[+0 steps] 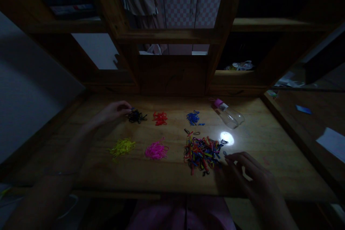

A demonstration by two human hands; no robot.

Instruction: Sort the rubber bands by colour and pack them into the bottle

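My left hand (117, 109) is closed in a pinch at the left edge of a pile of black rubber bands (137, 116), with a small dark bluish band showing at the fingertips. My right hand (249, 169) pinches a small dark rubber band (225, 153) beside the mixed heap of coloured rubber bands (202, 152). Separate piles of red bands (160, 118), blue bands (193, 118), yellow bands (122, 148) and pink bands (156, 150) lie on the wooden desk (172, 172). Two dark loops lie just above the mixed heap.
A clear bottle (230, 116) with a pink cap lies on its side at the back right. Wooden shelving (172, 36) rises behind the desk. On the right, a lower surface holds a white paper (332, 143) and a blue card (303, 109). A bright light spot falls near the heap.
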